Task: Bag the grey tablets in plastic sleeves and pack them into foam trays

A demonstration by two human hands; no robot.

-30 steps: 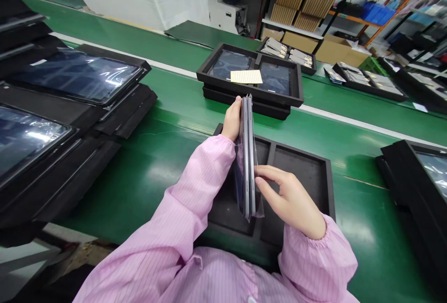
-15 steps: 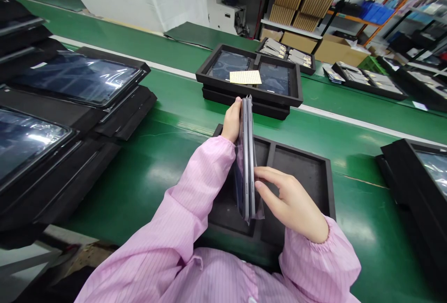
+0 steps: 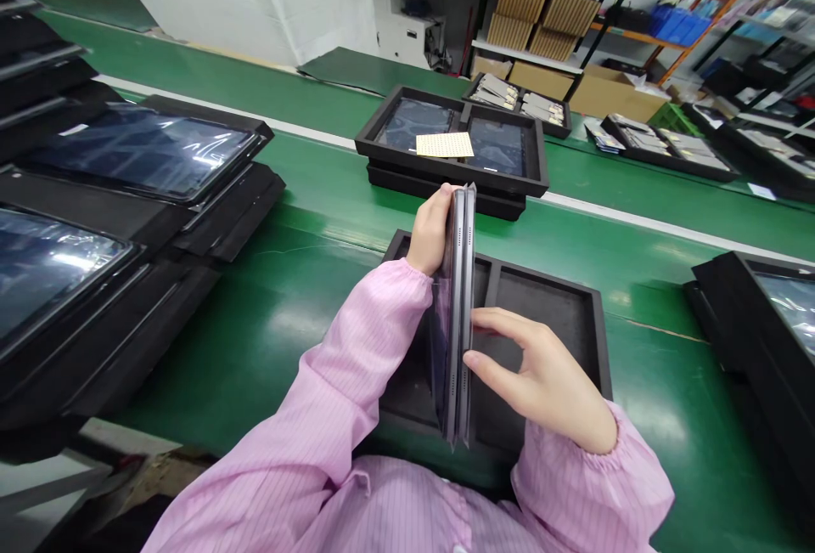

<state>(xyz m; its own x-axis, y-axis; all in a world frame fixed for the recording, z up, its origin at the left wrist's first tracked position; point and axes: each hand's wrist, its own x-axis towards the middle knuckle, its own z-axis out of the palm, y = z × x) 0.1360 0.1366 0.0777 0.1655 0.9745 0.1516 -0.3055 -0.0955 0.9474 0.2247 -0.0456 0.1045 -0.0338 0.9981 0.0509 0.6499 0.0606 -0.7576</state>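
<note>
2 tablets (image 3: 457, 307) smooth, metallic-edged; tray (image 3: 560, 302) matt (green worktop (image 3: 293, 281) glossy)

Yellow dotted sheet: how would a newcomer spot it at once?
On the green bench, just beyond the left hand, two black trays are stacked. The yellow dotted sheet lies on the upper one's near side, reaching to its middle divider. Its pale yellow colour and rows of small dots set it apart from the dark, glossy screens beside it.

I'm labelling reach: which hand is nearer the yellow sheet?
Left. The left hand, gripping two tablets, is just short of the yellow sheet; the right hand is farther back, nearer the body.
</note>
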